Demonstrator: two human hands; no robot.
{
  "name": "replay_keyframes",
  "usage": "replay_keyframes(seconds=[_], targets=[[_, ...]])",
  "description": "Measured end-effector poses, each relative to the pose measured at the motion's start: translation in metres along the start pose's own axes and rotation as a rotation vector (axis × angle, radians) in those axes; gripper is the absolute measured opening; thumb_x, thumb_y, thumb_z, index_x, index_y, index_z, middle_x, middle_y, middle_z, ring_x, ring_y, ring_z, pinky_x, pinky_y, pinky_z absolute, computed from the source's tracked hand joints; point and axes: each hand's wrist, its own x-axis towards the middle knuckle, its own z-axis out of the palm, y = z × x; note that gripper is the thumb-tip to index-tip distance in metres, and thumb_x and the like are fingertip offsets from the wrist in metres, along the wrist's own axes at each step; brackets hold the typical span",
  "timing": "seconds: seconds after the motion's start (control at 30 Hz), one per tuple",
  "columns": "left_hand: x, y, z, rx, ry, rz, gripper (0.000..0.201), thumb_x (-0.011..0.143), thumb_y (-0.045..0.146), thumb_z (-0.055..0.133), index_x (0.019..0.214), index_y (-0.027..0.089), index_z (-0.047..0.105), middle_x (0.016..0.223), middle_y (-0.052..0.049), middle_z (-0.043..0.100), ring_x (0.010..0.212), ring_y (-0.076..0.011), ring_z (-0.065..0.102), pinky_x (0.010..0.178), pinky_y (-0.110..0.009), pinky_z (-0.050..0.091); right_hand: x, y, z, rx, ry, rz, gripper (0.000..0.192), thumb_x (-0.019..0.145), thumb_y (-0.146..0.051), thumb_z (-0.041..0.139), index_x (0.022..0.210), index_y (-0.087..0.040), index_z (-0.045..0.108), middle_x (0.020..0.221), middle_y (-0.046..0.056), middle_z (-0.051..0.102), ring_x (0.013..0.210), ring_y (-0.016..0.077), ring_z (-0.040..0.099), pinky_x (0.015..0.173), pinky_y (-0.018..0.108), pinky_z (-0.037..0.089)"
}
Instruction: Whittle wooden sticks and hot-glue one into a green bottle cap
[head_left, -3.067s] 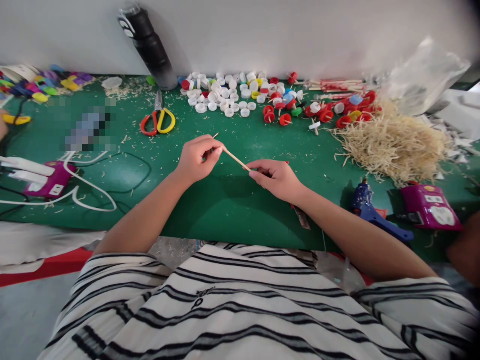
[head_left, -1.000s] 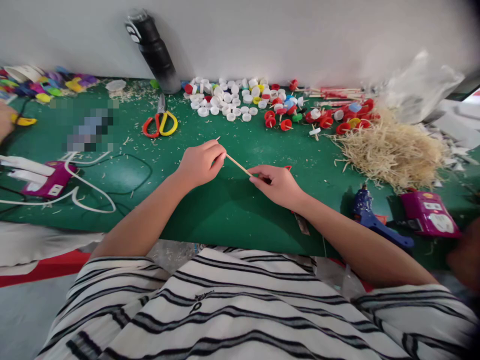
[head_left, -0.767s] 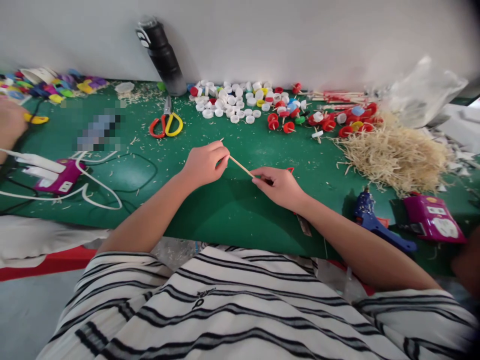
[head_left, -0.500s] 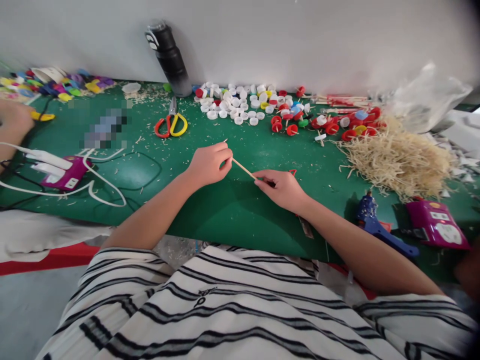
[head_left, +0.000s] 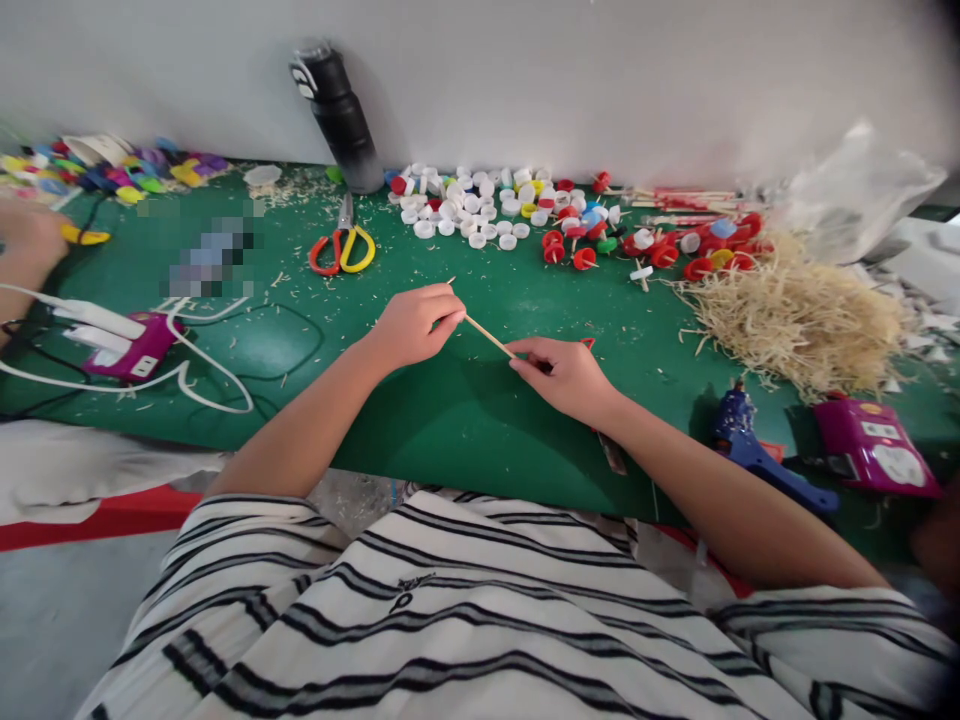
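Above the green mat's (head_left: pixel 450 420) centre, left hand (head_left: pixel 411 325) and right hand (head_left: pixel 564 375) pinch a stick (head_left: pixel 487 337), caps (head_left: pixel 465 205) at 12 o'clock; light, thin, likely snappable, best gripped near both ends.

Left hand (head_left: pixel 411 326) and right hand (head_left: pixel 564 375) pinch a thin wooden stick (head_left: pixel 489 337) over green counter (head_left: pixel 450 420); scissors (head_left: pixel 341 250) far left.

No readable text

Small dark embroidery on the striped shirt (head_left: pixel 409 592), below both hands, is showing illegibly.
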Motion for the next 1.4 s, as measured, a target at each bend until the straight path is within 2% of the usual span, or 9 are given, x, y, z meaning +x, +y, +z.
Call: replay_keyframes(seconds=[0.2, 0.43, 0.6, 0.77, 0.93, 1.07, 1.2, 1.4], targets=[[0.000, 0.001, 0.001, 0.057, -0.015, -0.025, 0.038, 0.107, 0.031, 0.043, 0.100, 0.017, 0.077, 0.096, -0.011, 0.078, 0.091, -0.0233, 0.073, 0.075, -0.037, 0.056, 0.000, 0.004, 0.003, -0.041, 0.033, -0.008, 0.036, 0.097, -0.034, 0.063, 0.124, -0.022, 0.084, 0.069, 0.000, 0.065, 0.059, 0.0142, 0.052, 0.062, 0.030, 0.042], [-0.002, 0.014, 0.009, 0.100, 0.010, -0.124, 0.037, 0.105, 0.028, 0.043, 0.098, 0.017, 0.079, 0.099, -0.011, 0.079, 0.089, -0.0222, 0.072, 0.071, -0.035, 0.051, 0.000, 0.006, 0.004, -0.081, 0.040, -0.014, 0.037, 0.098, -0.034, 0.061, 0.125, -0.022, 0.083, 0.068, 0.000, 0.066, 0.059, 0.0148, 0.053, 0.062, 0.030, 0.043], [-0.002, 0.017, 0.013, 0.099, 0.042, -0.139, 0.034, 0.101, 0.024, 0.047, 0.087, 0.018, 0.077, 0.091, -0.010, 0.078, 0.081, -0.0206, 0.070, 0.067, -0.034, 0.048, 0.001, 0.004, 0.004, -0.097, 0.037, -0.003, 0.037, 0.097, -0.033, 0.062, 0.124, -0.021, 0.083, 0.068, 0.000, 0.066, 0.058, 0.0146, 0.053, 0.062, 0.030, 0.042], [0.000, 0.011, 0.015, 0.063, 0.086, -0.079, 0.032, 0.096, 0.021, 0.051, 0.069, 0.019, 0.069, 0.074, -0.007, 0.069, 0.072, -0.0186, 0.064, 0.067, -0.033, 0.049, 0.000, 0.003, 0.003, -0.112, 0.018, -0.012, 0.036, 0.097, -0.032, 0.063, 0.125, -0.022, 0.083, 0.068, 0.000, 0.066, 0.059, 0.0149, 0.054, 0.063, 0.031, 0.042], [0.001, 0.008, 0.013, -0.037, 0.127, -0.070, 0.029, 0.096, 0.022, 0.052, 0.076, 0.018, 0.073, 0.072, -0.006, 0.069, 0.067, -0.0164, 0.061, 0.067, -0.032, 0.051, 0.000, 0.002, 0.003, -0.087, 0.022, -0.008, 0.035, 0.098, -0.032, 0.063, 0.124, -0.021, 0.083, 0.068, 0.000, 0.064, 0.059, 0.0142, 0.052, 0.062, 0.030, 0.041], [0.000, 0.010, 0.009, -0.100, 0.114, -0.082, 0.025, 0.096, 0.027, 0.058, 0.088, 0.017, 0.079, 0.075, -0.006, 0.072, 0.067, -0.0155, 0.062, 0.069, -0.031, 0.052, 0.000, 0.001, 0.002, -0.067, 0.042, -0.013, 0.035, 0.097, -0.033, 0.063, 0.124, -0.020, 0.083, 0.067, -0.001, 0.063, 0.058, 0.0139, 0.051, 0.062, 0.030, 0.041], [0.000, 0.009, 0.008, -0.094, 0.123, -0.090, 0.032, 0.101, 0.026, 0.053, 0.085, 0.017, 0.080, 0.074, -0.006, 0.071, 0.069, -0.0157, 0.063, 0.072, -0.032, 0.052, 0.000, 0.002, 0.002, -0.065, 0.048, -0.013, 0.035, 0.097, -0.033, 0.063, 0.124, -0.021, 0.082, 0.067, -0.001, 0.063, 0.058, 0.0137, 0.051, 0.063, 0.030, 0.041], [0.001, 0.012, 0.009, -0.106, 0.086, -0.143, 0.030, 0.102, 0.024, 0.053, 0.089, 0.018, 0.079, 0.083, -0.007, 0.077, 0.075, -0.0171, 0.068, 0.076, -0.033, 0.055, 0.000, 0.004, 0.003, -0.068, 0.048, -0.023, 0.036, 0.098, -0.035, 0.063, 0.125, -0.021, 0.082, 0.067, -0.001, 0.062, 0.059, 0.0140, 0.050, 0.064, 0.031, 0.041]])
